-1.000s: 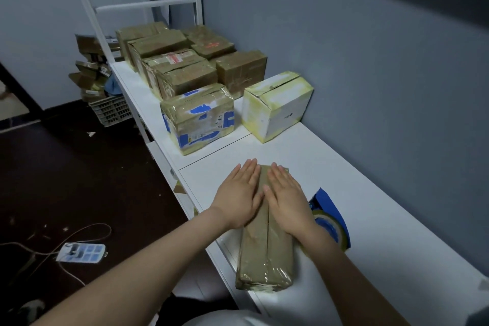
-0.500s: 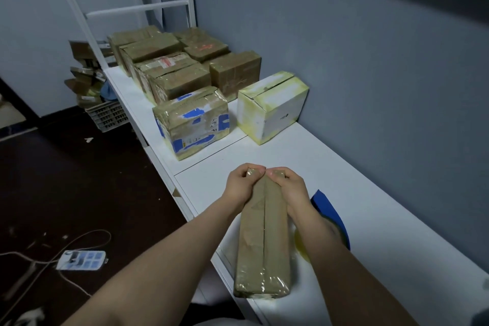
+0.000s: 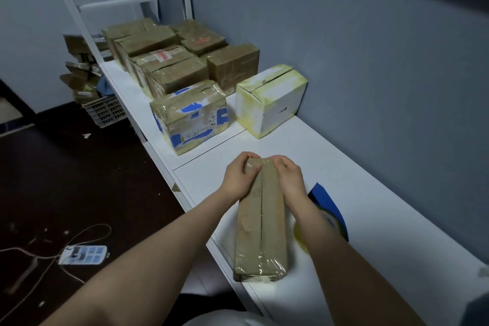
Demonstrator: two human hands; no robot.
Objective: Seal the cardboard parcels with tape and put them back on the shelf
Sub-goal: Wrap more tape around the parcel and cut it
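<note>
White power strip (image 3: 82, 254) with trailing cable (image 3: 91, 229) is lying on the dark floor (image 3: 87, 182), slatted plastic crate (image 3: 105, 114) is sitting farther back, grey wall (image 3: 370, 61) running alongside.

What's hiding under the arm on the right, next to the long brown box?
A tape roll in a blue holder, lying on the white shelf beside the long brown parcel. The right arm crosses over its middle, so that part cannot be seen.
</note>
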